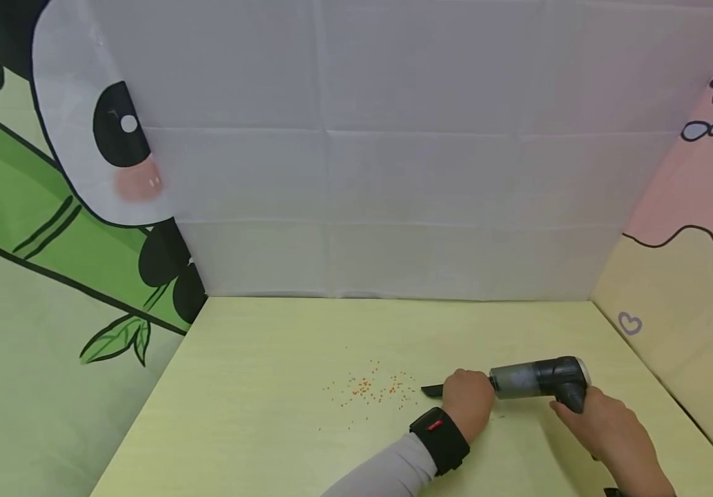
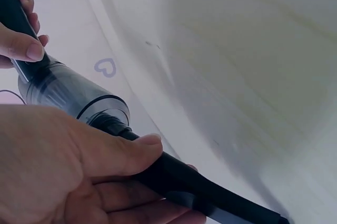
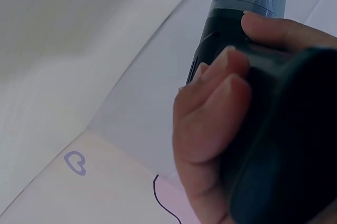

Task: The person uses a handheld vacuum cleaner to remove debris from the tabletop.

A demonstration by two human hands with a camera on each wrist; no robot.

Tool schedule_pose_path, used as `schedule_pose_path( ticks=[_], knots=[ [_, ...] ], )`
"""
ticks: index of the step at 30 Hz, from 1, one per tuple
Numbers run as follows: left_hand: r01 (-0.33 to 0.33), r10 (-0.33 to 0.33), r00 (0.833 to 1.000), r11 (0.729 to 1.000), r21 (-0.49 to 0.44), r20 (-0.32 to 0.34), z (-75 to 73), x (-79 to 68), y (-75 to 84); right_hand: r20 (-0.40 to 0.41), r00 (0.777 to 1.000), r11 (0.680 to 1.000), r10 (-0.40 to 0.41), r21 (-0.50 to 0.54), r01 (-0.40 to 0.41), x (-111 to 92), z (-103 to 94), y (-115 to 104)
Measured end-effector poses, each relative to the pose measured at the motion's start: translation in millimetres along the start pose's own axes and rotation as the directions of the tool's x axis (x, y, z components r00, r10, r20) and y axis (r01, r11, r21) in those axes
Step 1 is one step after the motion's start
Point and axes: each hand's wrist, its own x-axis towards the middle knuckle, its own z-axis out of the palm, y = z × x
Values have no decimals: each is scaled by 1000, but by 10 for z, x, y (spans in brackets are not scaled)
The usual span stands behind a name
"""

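A dark handheld vacuum cleaner (image 1: pixel 539 377) with a see-through dust cup lies across both hands, above the right part of the table. My right hand (image 1: pixel 611 431) grips its handle; in the right wrist view the fingers (image 3: pixel 197 124) curl round it. My left hand (image 1: pixel 469 404) pinches the black crevice nozzle (image 2: pixel 179 179) between thumb and fingers. The nozzle's slanted tip points left, toward scattered small orange bits (image 1: pixel 365 388) on the tabletop. A black band (image 1: pixel 440 440) wraps the left wrist.
The pale yellow table (image 1: pixel 238 442) meets a plain light wall sheet (image 1: pixel 418 172) at the back. Side panels carry a panda with bamboo (image 1: pixel 33 186) on the left and a pink figure (image 1: pixel 704 179) on the right. A faint small speck (image 1: pixel 499 416) lies under the vacuum.
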Motion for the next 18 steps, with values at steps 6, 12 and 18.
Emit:
schedule_pose_path(
  ticks=[6, 12, 18],
  knots=[
    [-12, 12, 998, 1000, -2, 64, -60, -58, 42, 61, 998, 999, 27, 17, -28, -57, -15, 37],
    [40, -38, 988, 999, -9, 149, -164, -120, 130, 76, 997, 1000, -2, 7, 2, -120, -43, 70],
    [32, -35, 985, 999, 20, 167, -196, -151, 158, 87, 996, 1000, -15, -7, 15, -164, -57, 70]
  ],
)
